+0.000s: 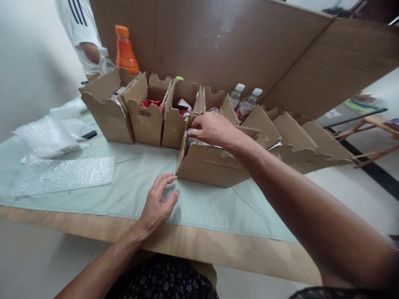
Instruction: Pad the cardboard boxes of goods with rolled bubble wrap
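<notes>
Front cardboard box (212, 166) is being reached into from above by the right hand (212, 126), and is standing open-topped on a pale green cloth (134, 170), ahead of a row of similar boxes. Its left end is being covered partly by the bent fingers of that hand, which are being held at the rim; whether anything is being gripped there cannot be told, since the fingertips are being hidden. Some transparent wrapping (199, 141) is being glimpsed inside, just below the hand. The left hand (159, 202) is being held low over the cloth, with nothing in its grasp, its fingers loosely curved and parted from the thumb; its fingertips are being brought close to the box's lower left corner, and whether the corner is being touched cannot be told.

In the row behind, a red packet (151, 103) is being held by the barcoded box (145, 124), and red-and-white packaging (184, 106) by the box (175, 131) to its right. An orange bottle (126, 54) is being partly hidden by the leftmost box (107, 118). Two white-capped bottles (249, 104) are being seen above the boxes farther right. Sheets of bubble wrap (67, 176) are being spread on the cloth at the left, near a small black object (89, 135). The whole row is being backed by a large cardboard panel (193, 41), beside which a person's white striped sleeve (77, 20) is being shown.
</notes>
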A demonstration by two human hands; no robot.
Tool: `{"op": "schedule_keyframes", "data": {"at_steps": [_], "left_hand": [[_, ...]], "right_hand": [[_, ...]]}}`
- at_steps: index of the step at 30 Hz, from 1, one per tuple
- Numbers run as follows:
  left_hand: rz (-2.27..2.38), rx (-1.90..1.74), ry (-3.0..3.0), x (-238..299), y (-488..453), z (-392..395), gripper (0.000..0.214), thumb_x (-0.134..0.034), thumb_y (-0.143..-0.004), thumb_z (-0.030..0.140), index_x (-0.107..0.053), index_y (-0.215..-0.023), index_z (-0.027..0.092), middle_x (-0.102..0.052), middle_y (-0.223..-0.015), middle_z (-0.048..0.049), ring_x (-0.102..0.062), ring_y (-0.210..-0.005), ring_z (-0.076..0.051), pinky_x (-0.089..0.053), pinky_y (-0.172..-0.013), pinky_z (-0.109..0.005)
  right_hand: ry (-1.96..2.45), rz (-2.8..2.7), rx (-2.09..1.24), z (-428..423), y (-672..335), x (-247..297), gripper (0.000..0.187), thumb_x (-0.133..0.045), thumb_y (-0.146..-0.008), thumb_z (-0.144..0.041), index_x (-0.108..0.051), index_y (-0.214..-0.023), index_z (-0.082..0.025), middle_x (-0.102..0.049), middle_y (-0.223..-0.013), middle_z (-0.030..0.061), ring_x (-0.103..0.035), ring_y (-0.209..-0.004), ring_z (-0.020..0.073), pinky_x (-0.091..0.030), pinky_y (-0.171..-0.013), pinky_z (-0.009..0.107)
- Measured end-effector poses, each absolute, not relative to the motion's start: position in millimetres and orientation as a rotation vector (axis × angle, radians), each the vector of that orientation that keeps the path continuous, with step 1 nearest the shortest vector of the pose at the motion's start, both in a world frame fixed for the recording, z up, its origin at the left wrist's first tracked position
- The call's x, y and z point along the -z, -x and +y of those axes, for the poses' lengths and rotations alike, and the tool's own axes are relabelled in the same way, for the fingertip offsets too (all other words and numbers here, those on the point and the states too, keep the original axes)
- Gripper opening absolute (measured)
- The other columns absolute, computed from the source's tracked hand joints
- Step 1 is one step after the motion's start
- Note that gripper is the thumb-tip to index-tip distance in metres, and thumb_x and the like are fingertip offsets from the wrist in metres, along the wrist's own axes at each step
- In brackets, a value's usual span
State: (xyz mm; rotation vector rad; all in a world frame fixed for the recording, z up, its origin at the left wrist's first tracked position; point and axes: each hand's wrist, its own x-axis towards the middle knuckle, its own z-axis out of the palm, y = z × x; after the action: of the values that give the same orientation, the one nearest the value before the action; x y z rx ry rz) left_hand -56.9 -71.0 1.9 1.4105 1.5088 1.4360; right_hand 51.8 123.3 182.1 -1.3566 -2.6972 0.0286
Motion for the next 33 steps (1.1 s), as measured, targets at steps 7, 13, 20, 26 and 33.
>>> {"op": "schedule_keyframes", "data": {"at_steps": [7,13,20,26,33], "left_hand": [[1.553,-1.491,-1.519,-24,63,-59,0.072,-0.065,-0.092,0.028,-0.04,-0.159,0.03,-0.048,-0.159,-0.015,-0.057,-0.136,-0.031,-0.053,-0.109,-0.054],[1.5,-1.4,-1.485,-38,70,-13,0.101,-0.079,-0.077,0.037,-0.027,-0.164,0.033,-0.028,-0.173,-0.0161,-0.035,-0.155,-0.041,-0.044,-0.114,-0.067],[1.294,-1.361,-1.419,-42,43,-27,0.096,-0.079,-0.077,0.04,-0.034,-0.161,0.027,-0.053,-0.156,-0.0156,-0.057,-0.138,-0.036,-0.049,-0.114,-0.058],[1.486,-1.375,-1.349,-33,91,-136,0.074,-0.084,-0.083,0.039,-0.052,-0.15,0.031,-0.064,-0.146,-0.0108,-0.061,-0.136,-0.035,-0.056,-0.111,-0.051],[1.36,-1.655,-1.54,-109,92,-65,0.073,-0.085,-0.081,0.045,-0.051,-0.144,0.031,-0.063,-0.139,-0.0026,-0.061,-0.125,-0.028,-0.062,-0.099,-0.043]], "right_hand": [[1.189,-1.944,-0.022,17,-186,-176,0.017,-0.066,-0.096,-0.036,-0.079,-0.101,-0.027,-0.081,-0.1,0.0031,-0.072,-0.085,0.0225,-0.057,-0.079,0.039],[1.43,-1.605,-0.382,1,-257,-85,0.056,-0.074,-0.084,-0.051,-0.067,-0.131,-0.022,-0.074,-0.127,0.0161,-0.073,-0.108,0.0318,-0.06,-0.083,0.048],[1.246,-1.668,-0.733,9,-230,-57,0.062,-0.072,-0.085,-0.052,-0.054,-0.137,-0.023,-0.069,-0.136,0.0165,-0.068,-0.118,0.0314,-0.058,-0.096,0.05],[1.163,-1.817,-0.681,-68,-201,-79,0.049,-0.071,-0.09,-0.039,-0.058,-0.136,-0.027,-0.073,-0.128,0.0113,-0.071,-0.111,0.0301,-0.059,-0.096,0.049],[1.014,-1.831,-0.573,-5,-178,-148,0.061,-0.067,-0.092,-0.052,-0.051,-0.143,-0.023,-0.066,-0.14,0.012,-0.066,-0.121,0.029,-0.057,-0.098,0.045]]}}
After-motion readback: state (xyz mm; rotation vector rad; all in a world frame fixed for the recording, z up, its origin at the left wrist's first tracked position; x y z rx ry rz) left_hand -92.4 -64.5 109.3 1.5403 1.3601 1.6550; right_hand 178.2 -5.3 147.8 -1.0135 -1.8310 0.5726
